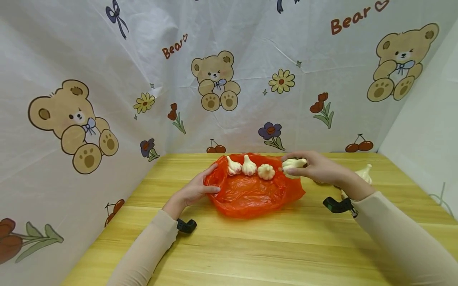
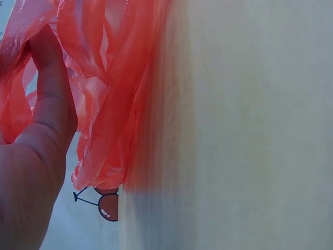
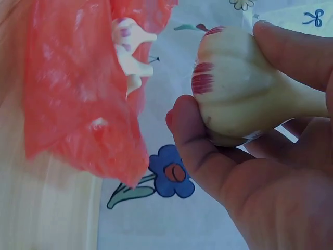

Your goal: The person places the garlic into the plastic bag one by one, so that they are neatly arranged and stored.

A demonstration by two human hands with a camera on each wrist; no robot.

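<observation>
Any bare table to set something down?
Free: table in front of the red bag, between both sleeves; also between left hand and printed sheet. Crowded: back of the bag, three garlic bulbs in a row; and by the right wrist, more garlic.

Head view looks forward and down at the table [image 1: 250, 254]; wrist views, close in, face the same bag [image 2: 122, 104].

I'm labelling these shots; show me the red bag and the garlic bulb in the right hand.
Red bag [image 1: 252, 192], head view: bare crinkled plastic.
Garlic bulb [image 3: 237, 83], right wrist view: its rounded body.
</observation>
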